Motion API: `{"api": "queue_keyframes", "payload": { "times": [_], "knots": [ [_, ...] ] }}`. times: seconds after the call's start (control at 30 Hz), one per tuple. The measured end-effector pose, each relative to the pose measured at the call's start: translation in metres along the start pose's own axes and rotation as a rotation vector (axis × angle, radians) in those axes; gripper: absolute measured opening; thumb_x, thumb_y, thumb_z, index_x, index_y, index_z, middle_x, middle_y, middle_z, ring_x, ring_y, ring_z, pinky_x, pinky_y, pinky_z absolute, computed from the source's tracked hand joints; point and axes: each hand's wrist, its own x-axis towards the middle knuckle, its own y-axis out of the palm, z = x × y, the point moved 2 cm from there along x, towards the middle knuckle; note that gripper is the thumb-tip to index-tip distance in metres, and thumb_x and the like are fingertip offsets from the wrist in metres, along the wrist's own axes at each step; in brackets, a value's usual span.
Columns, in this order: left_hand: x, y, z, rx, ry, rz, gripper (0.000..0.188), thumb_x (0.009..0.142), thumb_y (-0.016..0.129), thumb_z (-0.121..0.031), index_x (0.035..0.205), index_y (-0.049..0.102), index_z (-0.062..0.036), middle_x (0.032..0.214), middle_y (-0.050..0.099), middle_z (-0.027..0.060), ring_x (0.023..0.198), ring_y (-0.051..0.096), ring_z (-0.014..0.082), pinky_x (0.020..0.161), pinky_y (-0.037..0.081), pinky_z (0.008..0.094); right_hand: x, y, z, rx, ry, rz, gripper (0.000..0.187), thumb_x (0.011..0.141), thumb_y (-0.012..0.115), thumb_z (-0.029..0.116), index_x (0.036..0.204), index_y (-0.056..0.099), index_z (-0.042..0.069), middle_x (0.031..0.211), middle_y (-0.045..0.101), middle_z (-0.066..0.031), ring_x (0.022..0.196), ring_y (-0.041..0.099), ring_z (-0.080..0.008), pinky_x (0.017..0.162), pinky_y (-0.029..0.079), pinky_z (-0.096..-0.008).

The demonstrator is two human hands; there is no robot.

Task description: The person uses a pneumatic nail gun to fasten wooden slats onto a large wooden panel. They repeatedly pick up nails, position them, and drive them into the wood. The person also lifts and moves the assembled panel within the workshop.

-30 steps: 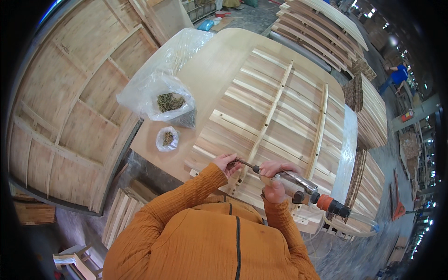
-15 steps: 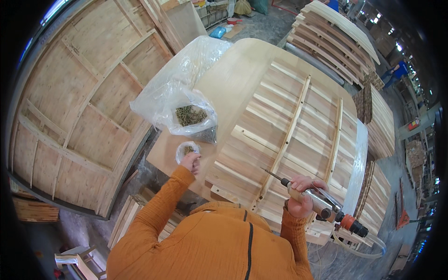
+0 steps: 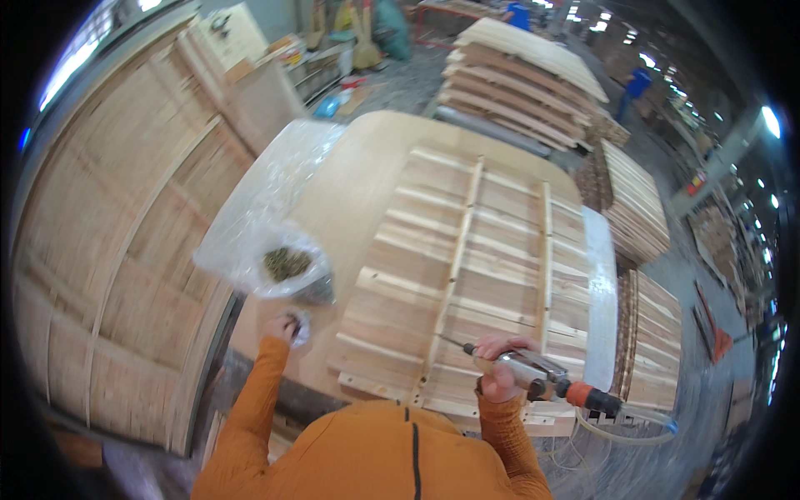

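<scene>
one driver (image 3: 533, 367) is gripped in the right hand (image 3: 498, 375); one small bag (image 3: 303, 332) is touched by the left hand (image 3: 281, 328).
the right hand is wrapped around the driver's body, held over the slatted panel (image 3: 400, 293), with its bit (image 3: 451, 340) pointed at the left batten (image 3: 452, 271); whether wood is touched cannot be told. the left hand's fingers are bent at the small bag's mouth, near the board's (image 3: 350, 179) left edge; whether anything is pinched cannot be told. just beyond, small pieces (image 3: 287, 263) are held in a larger bag (image 3: 250, 275). a hose (image 3: 646, 413) is joined to the driver's rear.
</scene>
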Motion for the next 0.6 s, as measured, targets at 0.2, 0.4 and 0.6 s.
{"api": "queue_keyframes", "payload": {
  "times": [0.2,0.4,0.6],
  "knots": [
    [0.001,-0.003,-0.032,-0.094,-0.063,-0.172,0.021,0.068,0.060,-0.022,0.080,0.066,-0.0049,0.072,0.062,0.0158,0.064,0.060,0.0278,0.062,0.048,0.0371,0.008,-0.046,0.017,-0.003,0.062,-0.030,0.038,0.073,0.059,0.015,0.102,0.038,0.003,0.068,0.053,-0.0092,0.064,0.053,-0.0201,0.065,0.048,-0.0381],
    [-0.004,0.004,-0.042,-0.207,-0.223,-0.225,0.015,0.068,0.057,-0.008,0.080,0.062,0.0008,0.069,0.062,0.0108,0.063,0.059,0.0197,0.062,0.048,0.0311,0.015,-0.104,0.032,0.075,0.061,-0.009,0.038,0.074,0.059,0.006,0.106,0.039,0.002,0.074,0.055,-0.0113,0.070,0.056,-0.0204,0.070,0.049,-0.0390],
    [-0.004,0.009,-0.056,-0.271,-0.277,-0.286,0.016,0.071,0.057,-0.006,0.084,0.055,0.0019,0.077,0.059,0.0108,0.070,0.058,0.0188,0.065,0.048,0.0315,0.024,-0.155,0.047,-0.059,0.100,-0.053,0.037,0.074,0.055,0.011,0.105,0.036,0.004,0.070,0.052,-0.0107,0.065,0.052,-0.0212,0.067,0.048,-0.0396]
  ]
}}
